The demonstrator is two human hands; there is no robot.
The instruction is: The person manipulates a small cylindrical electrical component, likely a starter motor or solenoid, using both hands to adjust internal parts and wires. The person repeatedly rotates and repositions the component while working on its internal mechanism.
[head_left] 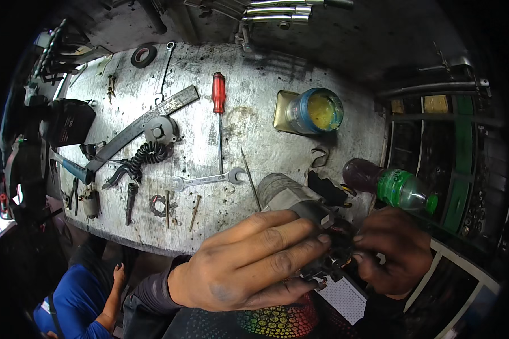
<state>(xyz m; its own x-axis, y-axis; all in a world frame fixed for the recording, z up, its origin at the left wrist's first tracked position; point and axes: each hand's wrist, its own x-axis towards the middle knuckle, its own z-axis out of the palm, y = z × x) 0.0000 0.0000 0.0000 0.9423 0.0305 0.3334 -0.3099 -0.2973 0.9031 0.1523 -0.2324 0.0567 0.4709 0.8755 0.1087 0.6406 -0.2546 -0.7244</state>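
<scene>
A power tool body (pixel 285 195), grey at one end and black at the other, lies at the near right of the workbench. My left hand (pixel 249 260) is closed over its black end, fingers wrapped across the housing. Small dark parts and bits of wire show at that end (pixel 339 257). My right hand (pixel 393 251) pinches at the same end from the right; whatever its fingertips hold is too small and dark to name. A thin pointed rod (pixel 250 178) leans beside the grey part. Behind the tool lies a dark torn-edged piece (pixel 327 189).
On the workbench (pixel 198 141) are a red screwdriver (pixel 218 93), an open-end wrench (pixel 206 180), a hammer (pixel 73 168), a metal bar (pixel 147 124), black tape (pixel 144 56) and a grease tub (pixel 316 112). A bottle (pixel 396 186) lies at right. Another person (pixel 79 299) is at lower left.
</scene>
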